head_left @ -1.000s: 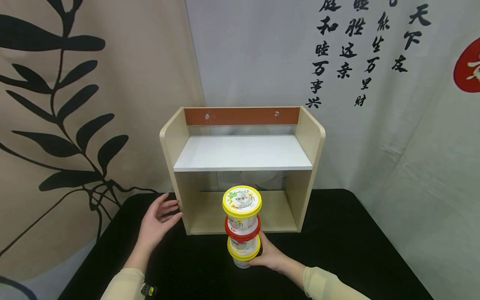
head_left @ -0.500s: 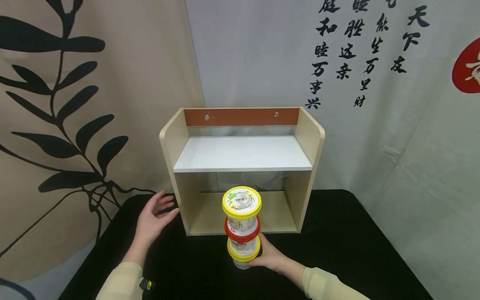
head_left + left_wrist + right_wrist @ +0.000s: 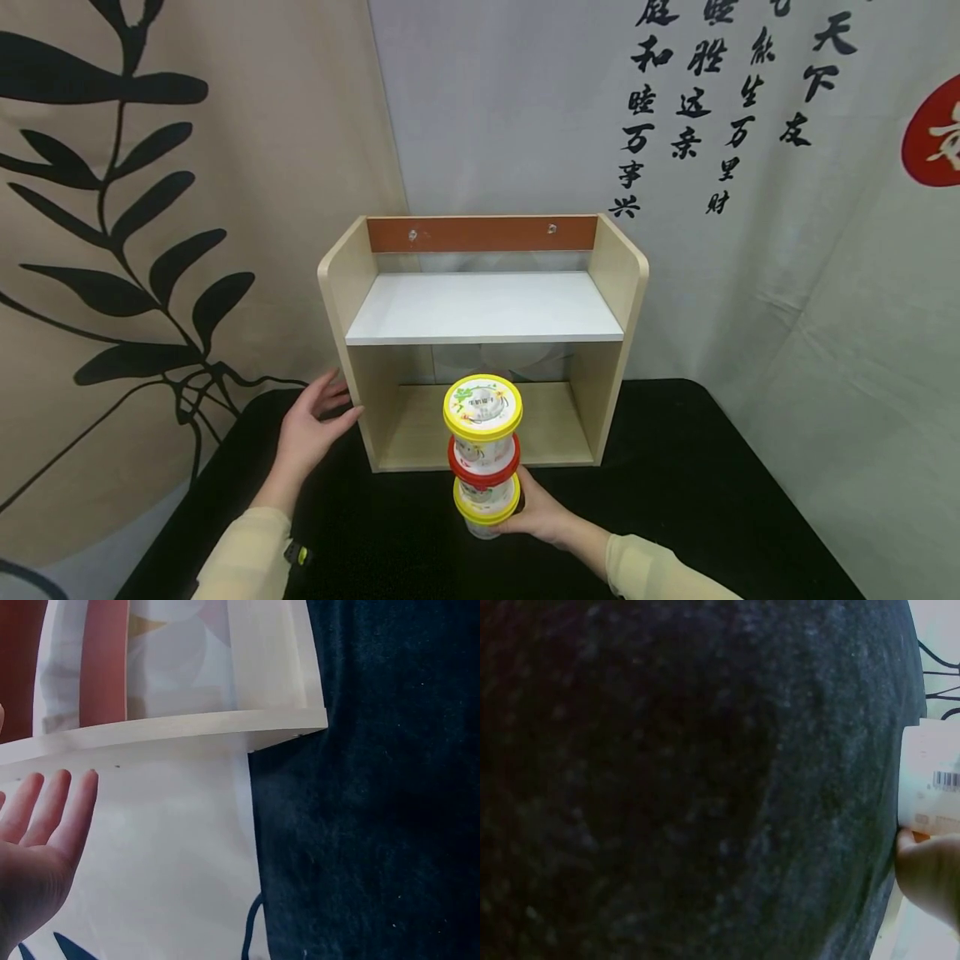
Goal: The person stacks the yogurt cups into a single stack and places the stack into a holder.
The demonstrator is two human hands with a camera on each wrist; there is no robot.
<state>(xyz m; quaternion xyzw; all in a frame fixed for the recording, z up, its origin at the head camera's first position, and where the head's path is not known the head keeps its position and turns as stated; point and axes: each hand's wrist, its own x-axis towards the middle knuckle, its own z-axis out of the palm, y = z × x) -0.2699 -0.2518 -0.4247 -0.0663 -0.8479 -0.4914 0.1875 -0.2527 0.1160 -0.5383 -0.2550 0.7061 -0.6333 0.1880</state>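
Gripping the lowest tub (image 3: 484,518) of a stack of three from its right side with the right hand (image 3: 536,510), with the thumb across the near face and the other fingers mostly hidden behind. Stacked upward from that hold, just left of the right hand: a middle tub (image 3: 483,479) with a red lid, then a top tub (image 3: 483,415) with a yellow lid. Hard to tell whether resting on the black-covered bench (image 3: 690,483) or slightly lifted.

Well to the left of the stack, spread loosely with fingers extended and thumb apart: the left hand (image 3: 307,437). Held just beside the left side panel (image 3: 352,375) of a shelf unit; cannot tell whether touching it. Beyond and between both hands: the unit's white shelf (image 3: 485,307) and brown back rail (image 3: 483,234). Far beyond the right hand, black lettering (image 3: 652,55) on pale cloth.
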